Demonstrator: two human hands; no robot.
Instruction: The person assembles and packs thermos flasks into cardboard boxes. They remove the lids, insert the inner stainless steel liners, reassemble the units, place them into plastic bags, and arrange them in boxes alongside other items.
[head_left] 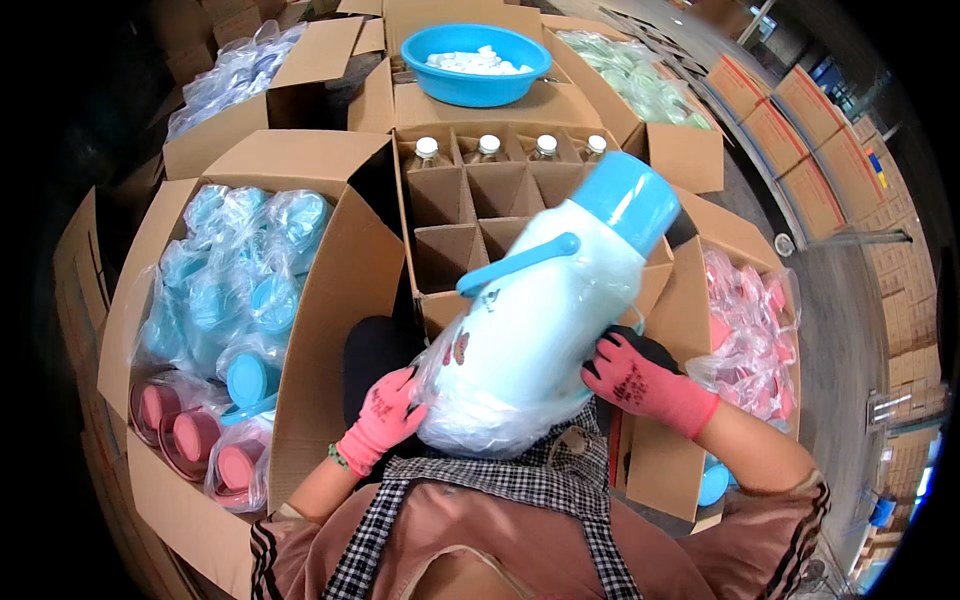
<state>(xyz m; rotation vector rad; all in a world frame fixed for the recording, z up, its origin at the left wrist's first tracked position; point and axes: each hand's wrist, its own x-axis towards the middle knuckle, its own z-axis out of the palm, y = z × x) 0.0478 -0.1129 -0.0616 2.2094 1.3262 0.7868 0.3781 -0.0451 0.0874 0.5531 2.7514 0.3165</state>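
A pale blue vacuum flask with a bright blue cap and a blue carrying handle leans across my lap, its top tilted up to the right. Clear plastic bag is bunched around its lower end. My left hand, in a pink glove with dark fingertips, pinches the bag beside the flask's base. On the other side my right hand, gloved alike, has its fingers curled against the flask's side, where bag film shows. The flask hides part of the divided carton behind it.
That carton holds several white-capped bottles in its far row. A blue basin of small white pieces stands beyond. Open boxes hold bagged blue flasks with pink ones at left, pink items at right, green ones far right.
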